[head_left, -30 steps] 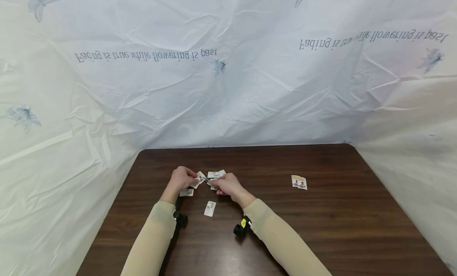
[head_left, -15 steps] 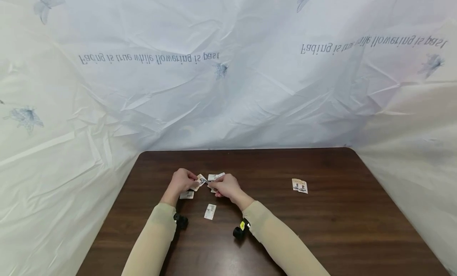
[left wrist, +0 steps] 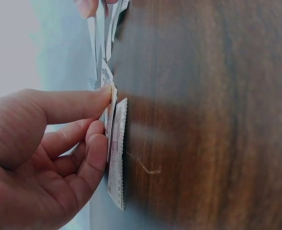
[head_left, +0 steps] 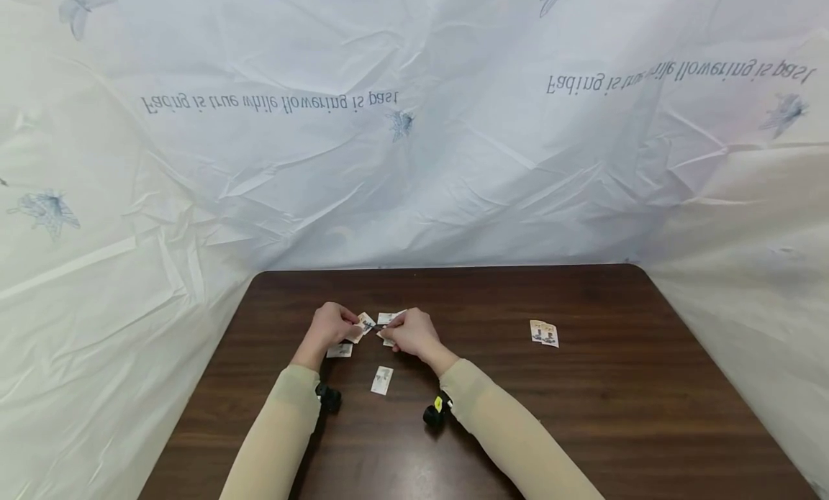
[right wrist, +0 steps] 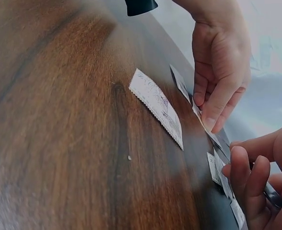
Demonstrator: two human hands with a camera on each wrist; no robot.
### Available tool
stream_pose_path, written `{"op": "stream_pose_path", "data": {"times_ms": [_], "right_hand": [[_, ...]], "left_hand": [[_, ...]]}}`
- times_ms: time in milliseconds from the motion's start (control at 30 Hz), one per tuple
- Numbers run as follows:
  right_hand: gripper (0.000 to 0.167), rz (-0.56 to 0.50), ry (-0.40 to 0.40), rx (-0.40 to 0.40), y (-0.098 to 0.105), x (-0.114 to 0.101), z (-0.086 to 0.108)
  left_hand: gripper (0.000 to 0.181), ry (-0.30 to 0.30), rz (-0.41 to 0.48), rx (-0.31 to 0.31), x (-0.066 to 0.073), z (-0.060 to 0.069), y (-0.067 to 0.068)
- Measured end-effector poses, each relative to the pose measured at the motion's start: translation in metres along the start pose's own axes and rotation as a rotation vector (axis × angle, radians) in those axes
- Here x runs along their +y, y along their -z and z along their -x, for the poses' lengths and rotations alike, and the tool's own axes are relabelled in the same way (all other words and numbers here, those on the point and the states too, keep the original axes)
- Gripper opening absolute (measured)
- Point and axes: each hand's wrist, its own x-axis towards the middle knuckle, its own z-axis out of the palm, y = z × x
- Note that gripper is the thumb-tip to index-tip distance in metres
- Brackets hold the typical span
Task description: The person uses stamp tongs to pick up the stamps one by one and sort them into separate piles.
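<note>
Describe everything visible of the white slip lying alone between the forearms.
The slip is white and rectangular, with greyish print and a finely toothed edge. Papery-looking and slightly bowed, it lies a little askew on the dark table, longer sides running roughly near to far. Neither the left hand nor the right hand touches it.

Thin paper slips [head_left: 382, 380] on a glossy, wood-grain tabletop [head_left: 622, 406]
Across the upper frame, a creased sheet [head_left: 453, 169], plastic-looking, faintly shiny.
</note>
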Motion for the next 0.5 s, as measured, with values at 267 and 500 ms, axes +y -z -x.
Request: {"op": "stream_pose_path", "data": {"times_ms": [267, 500], "right_hand": [[0.012, -0.012, -0.002, 0.002, -0.0018, 0.0001, -0.002], [0.011, -0.012, 0.006, 0.006, -0.0033, -0.0005, -0.0022]], "left_hand": [[0.014, 0.008, 0.013, 0.0, -0.0012, 0.0001, 0.0002], [0.015, -0.012, 0.006, 0.008, -0.0011, -0.0004, 0.0]]}}
